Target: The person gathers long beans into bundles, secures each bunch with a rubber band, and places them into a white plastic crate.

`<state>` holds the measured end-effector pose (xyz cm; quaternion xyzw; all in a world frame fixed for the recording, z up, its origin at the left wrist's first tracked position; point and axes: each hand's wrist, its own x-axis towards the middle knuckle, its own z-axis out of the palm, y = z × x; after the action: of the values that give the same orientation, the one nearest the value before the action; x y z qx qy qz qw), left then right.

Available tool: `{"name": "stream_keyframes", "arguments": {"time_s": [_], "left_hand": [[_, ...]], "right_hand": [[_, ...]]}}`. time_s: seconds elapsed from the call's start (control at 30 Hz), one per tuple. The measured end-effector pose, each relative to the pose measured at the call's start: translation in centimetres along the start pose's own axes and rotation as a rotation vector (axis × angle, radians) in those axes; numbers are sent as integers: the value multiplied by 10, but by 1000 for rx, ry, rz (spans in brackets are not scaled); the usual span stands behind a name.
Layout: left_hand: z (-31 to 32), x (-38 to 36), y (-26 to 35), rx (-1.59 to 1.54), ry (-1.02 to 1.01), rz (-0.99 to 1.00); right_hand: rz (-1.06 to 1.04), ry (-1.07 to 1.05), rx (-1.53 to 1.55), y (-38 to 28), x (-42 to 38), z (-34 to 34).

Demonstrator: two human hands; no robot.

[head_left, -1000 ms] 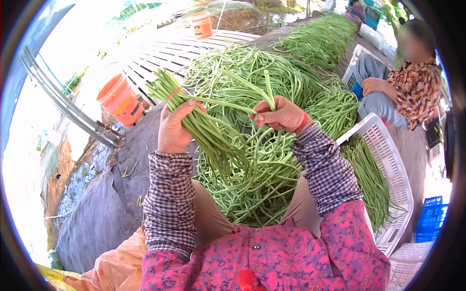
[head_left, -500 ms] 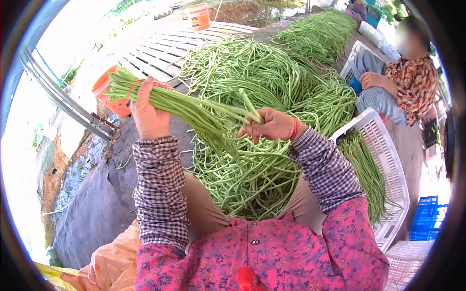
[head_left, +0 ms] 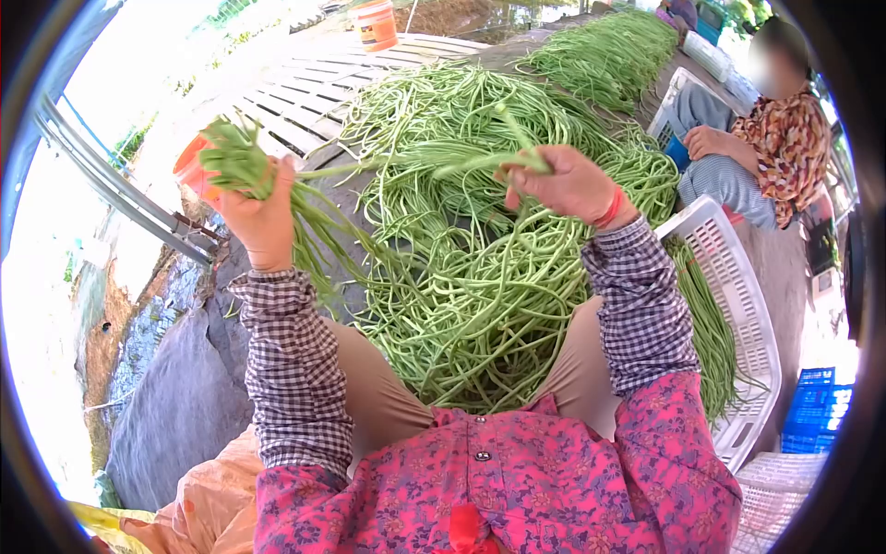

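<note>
My left hand (head_left: 260, 220) grips a bundle of long green beans (head_left: 236, 159) near their stem ends, and the loose ends hang down past my wrist. My right hand (head_left: 569, 185), with a red band at the wrist, pinches a few single long beans (head_left: 480, 162) lifted above the heap. Between my knees and stretching away from me lies a big pile of long beans (head_left: 480, 277).
A white plastic crate (head_left: 738, 305) with beans in it stands at my right. Another person (head_left: 784, 138) sits at the far right. An orange bucket (head_left: 189, 166) is behind my left hand, another bucket (head_left: 374, 23) farther back. More beans (head_left: 609, 55) lie beyond.
My left hand has swung the bundle out to the left and tipped it, so the ends hang down. My right hand has risen and shifted right with a few beans.
</note>
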<state>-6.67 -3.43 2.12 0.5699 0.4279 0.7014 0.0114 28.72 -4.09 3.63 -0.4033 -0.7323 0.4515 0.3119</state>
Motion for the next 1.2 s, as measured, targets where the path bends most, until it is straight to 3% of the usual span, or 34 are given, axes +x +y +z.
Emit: {"name": "stream_keyframes", "arguments": {"time_s": [0.03,0.07,0.17,0.27,0.33,0.4,0.47,0.5,0.63,0.7,0.8,0.93,1.03,1.07,1.17,1.2], "left_hand": [[-2,1,0,-45,51,-64],[-4,2,0,-399,196,-263],[-12,6,5,-626,213,-373],[-6,0,-6,-685,5,-502],[2,-4,-9,-748,-113,-625],[7,-8,-10,-820,-220,-704],[16,-13,-3,-928,-353,-746],[20,-16,3,-928,-405,-739],[46,-34,37,-912,-609,-750],[57,-44,51,-923,-692,-778],[65,-54,66,-988,-783,-860],[71,-60,60,-998,-945,-748],[71,-60,63,-972,-919,-829],[72,-61,61,-996,-902,-834],[72,-65,58,-952,-885,-813],[71,-65,64,-886,-870,-807]], "right_hand": [[32,94,-49,-3,-4,-3],[-103,233,-65,7,-4,-12],[-356,470,-33,-13,-12,-28],[-336,445,-243,-11,-14,-42],[5,271,-591,-20,-22,-38],[148,-82,-251,12,-28,-35],[151,-315,-551,25,-34,-22],[65,-266,-562,33,-33,-15],[-164,85,-65,1,-8,16],[-265,127,2,-17,2,25],[-438,230,357,-36,11,51],[-504,307,556,-25,20,65],[-579,322,569,-22,22,56],[-715,391,563,-24,24,58],[-855,478,-174,-34,16,54],[-802,538,-185,-35,17,63]]}}
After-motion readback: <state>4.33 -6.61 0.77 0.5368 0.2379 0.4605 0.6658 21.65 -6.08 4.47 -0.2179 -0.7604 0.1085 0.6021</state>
